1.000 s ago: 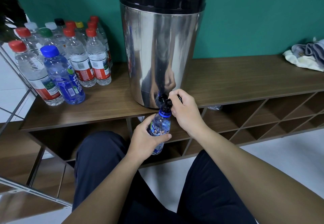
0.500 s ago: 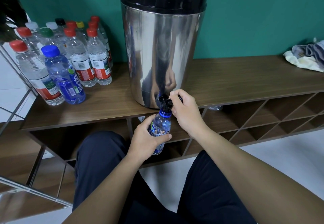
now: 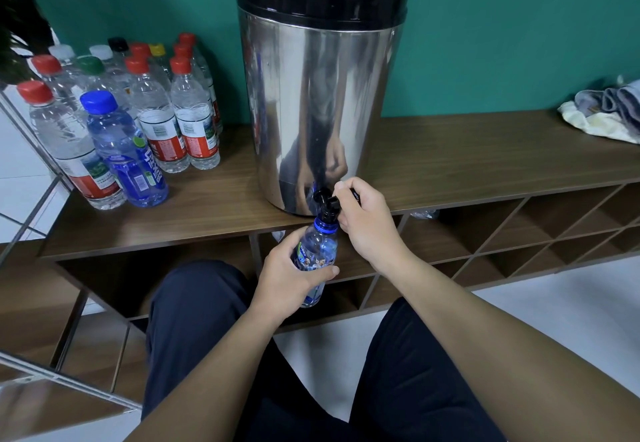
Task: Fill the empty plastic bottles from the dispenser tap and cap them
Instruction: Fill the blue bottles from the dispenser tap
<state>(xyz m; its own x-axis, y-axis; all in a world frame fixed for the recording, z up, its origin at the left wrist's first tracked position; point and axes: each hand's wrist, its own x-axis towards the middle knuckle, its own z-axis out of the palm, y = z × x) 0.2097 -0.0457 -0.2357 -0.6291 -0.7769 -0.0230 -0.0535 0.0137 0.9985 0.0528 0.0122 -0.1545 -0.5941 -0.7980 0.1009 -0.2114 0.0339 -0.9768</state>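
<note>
So the left hand (image 3: 289, 277) is wrapped around a small blue-tinted bottle (image 3: 316, 251), holding it just off the front edge of the wooden shelf (image 3: 485, 161) with its uncapped blue neck right up under the black tap (image 3: 325, 201) of the big steel dispenser (image 3: 322, 105). The right hand (image 3: 367, 223) has its fingers curled round the tap lever, gripping it. Off to the left on the same shelf there's a bunch of capped bottles (image 3: 152, 119) with red, green, white, yellow, black and blue lids, and some crumpled cloths (image 3: 602, 116) sit at the far right end.
</note>
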